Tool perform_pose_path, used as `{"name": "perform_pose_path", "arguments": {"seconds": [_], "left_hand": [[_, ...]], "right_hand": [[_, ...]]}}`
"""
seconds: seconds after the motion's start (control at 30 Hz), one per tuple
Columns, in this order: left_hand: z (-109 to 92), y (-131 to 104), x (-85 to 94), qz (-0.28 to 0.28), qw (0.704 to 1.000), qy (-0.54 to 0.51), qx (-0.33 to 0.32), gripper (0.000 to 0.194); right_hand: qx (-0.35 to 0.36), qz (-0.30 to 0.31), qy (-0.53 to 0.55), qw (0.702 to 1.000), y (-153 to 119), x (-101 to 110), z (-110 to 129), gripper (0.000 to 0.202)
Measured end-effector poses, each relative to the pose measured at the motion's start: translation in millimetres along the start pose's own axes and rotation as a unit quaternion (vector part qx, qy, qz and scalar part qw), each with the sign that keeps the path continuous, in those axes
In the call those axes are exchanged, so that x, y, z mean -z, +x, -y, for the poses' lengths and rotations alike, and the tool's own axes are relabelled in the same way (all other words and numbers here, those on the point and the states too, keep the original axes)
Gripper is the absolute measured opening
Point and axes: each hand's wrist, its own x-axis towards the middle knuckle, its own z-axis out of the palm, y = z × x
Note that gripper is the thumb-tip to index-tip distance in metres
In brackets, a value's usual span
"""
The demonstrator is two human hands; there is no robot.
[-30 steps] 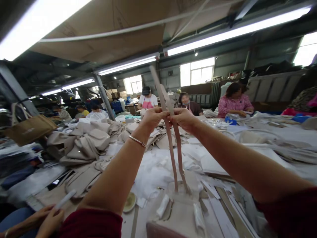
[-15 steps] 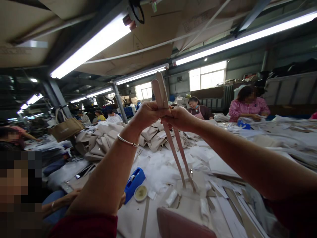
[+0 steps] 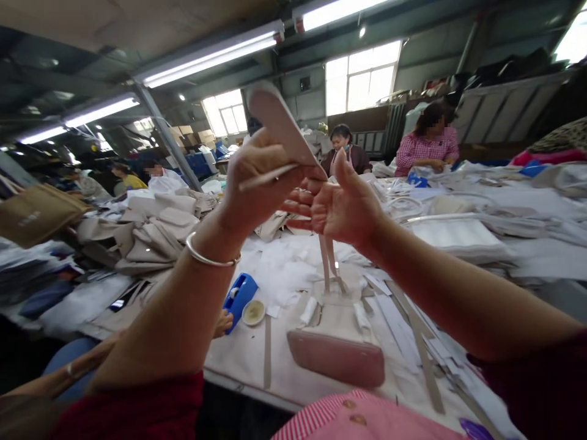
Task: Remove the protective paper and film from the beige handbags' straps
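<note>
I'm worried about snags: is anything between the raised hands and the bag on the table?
Nothing visible but the straps, rising from the bag behind the right hand; the left hand holds them higher up. The blue tape dispenser stands off left.

no text, brand or number can be read in the scene. the tan bag (image 3: 50, 214) on the left carries a small dark line across its side that looks like lettering, too small and blurred to make out. the brown panel (image 3: 114, 27) overhead on the left is too dim to tell whether it bears print. on the blue tape dispenser (image 3: 240, 298) near the middle, and on the blue piece (image 3: 417, 179) farther off to the right, any marking is too small to read.
</note>
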Motion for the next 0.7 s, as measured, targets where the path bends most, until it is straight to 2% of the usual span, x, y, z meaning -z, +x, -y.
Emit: {"name": "perform_pose_path", "arguments": {"seconds": [0.07, 0.13, 0.2, 0.23, 0.27, 0.3, 0.33, 0.37, 0.43, 0.5, 0.6, 0.63, 0.7], "left_hand": [[1.1, -27.7, -12.6, -0.01, 0.998, -0.044, 0.054, 0.004], [7.2, -68.3, -28.7, -0.004, 0.994, -0.055, 0.091, 0.007], [17.8, -119.0, -46.7, 0.036, 0.994, -0.05, 0.09, 0.016], [23.7, -146.1, -56.0, 0.032, 0.99, -0.055, 0.123, 0.023], [29.1, -172.8, -65.2, 0.028, 0.979, -0.079, 0.184, 0.028], [33.3, -198.1, -74.2, 0.017, 0.955, -0.115, 0.273, 0.032], [36.0, -221.1, -82.7, -0.005, 0.909, -0.166, 0.382, 0.035], [36.6, -241.1, -90.7, -0.012, 0.849, -0.226, 0.479, 0.037], [32.0, -271.0, -104.5, 0.014, 0.735, -0.337, 0.588, 0.044], [21.9, -289.2, -115.4, 0.06, 0.653, -0.407, 0.635, 0.05], [5.8, -303.7, -126.2, 0.094, 0.557, -0.444, 0.696, 0.054], [1.8, -307.1, -128.4, 0.093, 0.533, -0.449, 0.711, 0.053], [-3.5, -313.4, -131.6, 0.08, 0.515, -0.451, 0.725, 0.05]], "right_hand": [[0.024, -0.029, 0.048, 0.998, 20.2, 8.0, -6.3, 0.035], [0.03, -0.059, 0.072, 0.995, 35.1, 19.8, -18.9, 0.015], [0.005, -0.104, 0.071, 0.992, 40.8, 34.4, -41.3, 0.014], [-0.018, -0.134, 0.063, 0.989, 40.0, 42.3, -56.2, 0.015], [-0.049, -0.165, 0.054, 0.984, 37.2, 50.2, -73.0, 0.016], [-0.083, -0.195, 0.045, 0.976, 32.7, 57.9, -91.2, 0.016], [-0.114, -0.221, 0.042, 0.968, 27.3, 64.9, -110.1, 0.016], [-0.141, -0.242, 0.043, 0.959, 21.3, 71.3, -128.8, 0.016], [-0.177, -0.274, 0.054, 0.944, 9.9, 81.9, -163.3, 0.016], [-0.194, -0.295, 0.065, 0.933, 0.9, 90.3, -190.2, 0.013], [-0.192, -0.31, 0.079, 0.928, -9.6, 100.9, -214.8, 0.012], [-0.188, -0.314, 0.086, 0.926, -13.9, 103.7, -219.8, 0.013], [-0.185, -0.318, 0.107, 0.924, -25.8, 107.5, -227.7, 0.016]]}}
